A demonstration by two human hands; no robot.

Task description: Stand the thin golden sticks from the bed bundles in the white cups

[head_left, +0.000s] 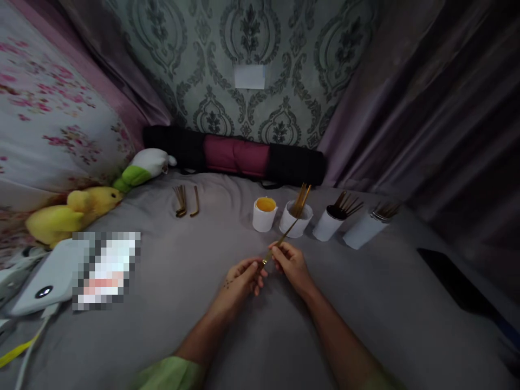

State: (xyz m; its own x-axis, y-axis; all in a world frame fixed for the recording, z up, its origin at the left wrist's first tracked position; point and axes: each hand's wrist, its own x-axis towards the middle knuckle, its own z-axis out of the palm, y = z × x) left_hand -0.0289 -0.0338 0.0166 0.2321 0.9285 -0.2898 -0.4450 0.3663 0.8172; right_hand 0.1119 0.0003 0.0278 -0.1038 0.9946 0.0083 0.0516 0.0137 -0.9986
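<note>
My left hand and my right hand meet over a grey sheet, both pinched on one thin golden utensil that slants up toward the cups. Behind them stands a row of white cups: one with a yellow inside, one holding golden utensils, one with dark utensils, and one tipped to the right. The utensil's tip reaches the second cup.
A few loose golden utensils lie at the back left. A yellow plush toy, a white device with cables, a black and maroon bolster and a dark flat object surround the sheet.
</note>
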